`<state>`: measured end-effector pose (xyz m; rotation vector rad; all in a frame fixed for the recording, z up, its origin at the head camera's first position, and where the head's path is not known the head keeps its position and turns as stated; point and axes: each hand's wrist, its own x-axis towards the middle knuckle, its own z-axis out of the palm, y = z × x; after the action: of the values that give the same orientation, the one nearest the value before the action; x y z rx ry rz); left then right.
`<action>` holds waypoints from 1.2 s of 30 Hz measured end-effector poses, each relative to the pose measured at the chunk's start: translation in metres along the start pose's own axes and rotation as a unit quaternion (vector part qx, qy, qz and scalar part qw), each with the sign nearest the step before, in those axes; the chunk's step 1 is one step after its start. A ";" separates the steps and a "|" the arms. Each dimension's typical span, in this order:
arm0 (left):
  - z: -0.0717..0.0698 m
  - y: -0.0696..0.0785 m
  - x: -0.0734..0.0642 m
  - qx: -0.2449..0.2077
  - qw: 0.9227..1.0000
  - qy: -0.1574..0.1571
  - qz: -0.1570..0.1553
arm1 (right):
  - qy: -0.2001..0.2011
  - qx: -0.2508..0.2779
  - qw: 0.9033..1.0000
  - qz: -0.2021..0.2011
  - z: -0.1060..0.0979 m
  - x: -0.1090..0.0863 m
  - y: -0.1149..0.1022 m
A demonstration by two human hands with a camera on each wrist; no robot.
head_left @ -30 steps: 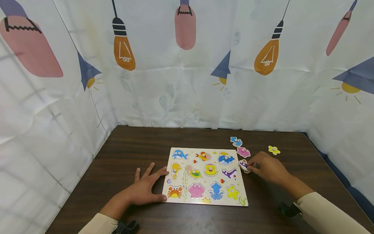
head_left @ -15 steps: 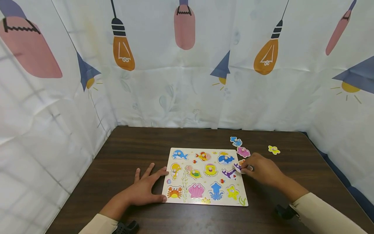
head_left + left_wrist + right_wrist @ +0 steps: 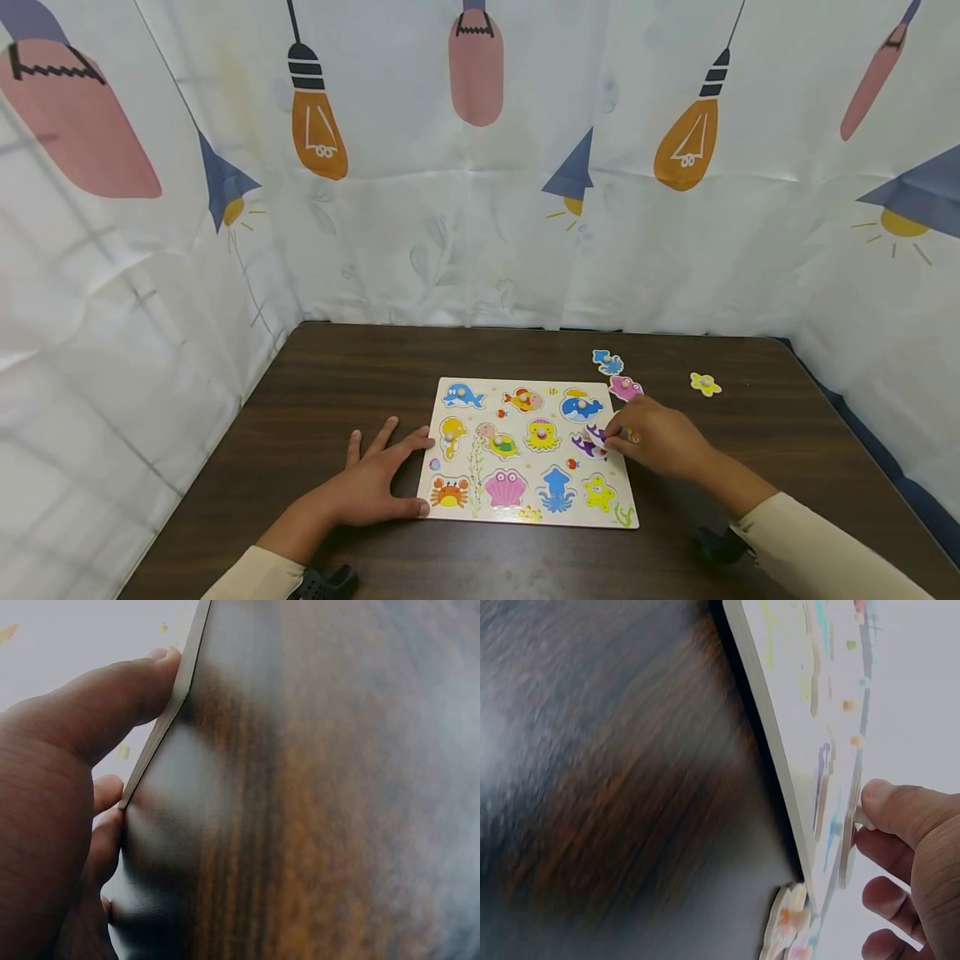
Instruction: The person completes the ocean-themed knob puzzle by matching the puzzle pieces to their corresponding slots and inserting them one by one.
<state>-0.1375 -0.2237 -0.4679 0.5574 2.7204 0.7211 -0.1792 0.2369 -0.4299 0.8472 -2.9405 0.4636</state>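
A pale wooden puzzle board (image 3: 530, 479) with sea-animal pictures lies on the table. My left hand (image 3: 367, 479) rests at its left side, fingers spread, with thumb and index fingertips at the edge. In the left wrist view the thumb (image 3: 120, 697) touches the board's rim. My right hand (image 3: 663, 433) pinches a purple whale-shaped puzzle piece (image 3: 596, 434) by its small knob. The piece hangs tilted close over the purple whale picture at the board's right side. In the right wrist view the puzzle piece (image 3: 849, 840) appears edge-on, above the board's surface.
Beyond the board's right corner lie a blue piece (image 3: 608, 363) and a pink piece (image 3: 626, 387). A yellow star piece (image 3: 705, 384) sits farther right. An orange-marked piece (image 3: 791, 919) lies against the board's edge, hidden by my right hand in the head view.
My right hand has carried the purple whale piece leftward from the table beside the board to over the purple picture. My left hand has not moved.
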 end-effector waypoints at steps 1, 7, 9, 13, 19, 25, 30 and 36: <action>0.000 0.000 0.000 0.000 1.000 0.000 0.000 | -0.001 -0.002 1.000 -0.003 0.001 0.001 -0.001; 0.000 0.000 0.001 0.004 1.000 -0.001 0.000 | -0.007 -0.015 1.000 -0.019 0.008 0.004 -0.004; -0.001 0.000 0.001 0.005 1.000 -0.001 0.000 | -0.006 -0.015 1.000 -0.022 0.010 0.004 -0.005; -0.001 0.001 0.001 0.005 1.000 -0.002 0.000 | 0.000 -0.011 0.999 -0.030 0.014 0.004 -0.006; 0.000 0.000 0.001 0.005 1.000 -0.002 -0.002 | -0.006 0.001 1.000 -0.027 0.018 0.005 -0.006; 0.001 0.000 0.001 0.004 1.000 0.000 0.001 | -0.017 -0.001 1.000 -0.023 0.021 0.007 -0.007; 0.000 0.002 0.000 0.000 1.000 0.000 -0.001 | -0.019 -0.003 1.000 -0.025 0.022 0.008 -0.008; -0.001 0.003 0.000 0.002 1.000 -0.001 -0.004 | -0.027 0.004 1.000 -0.008 0.022 0.009 -0.010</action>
<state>-0.1371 -0.2214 -0.4660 0.5468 2.7209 0.7113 -0.1811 0.2175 -0.4467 0.8975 -2.9808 0.4599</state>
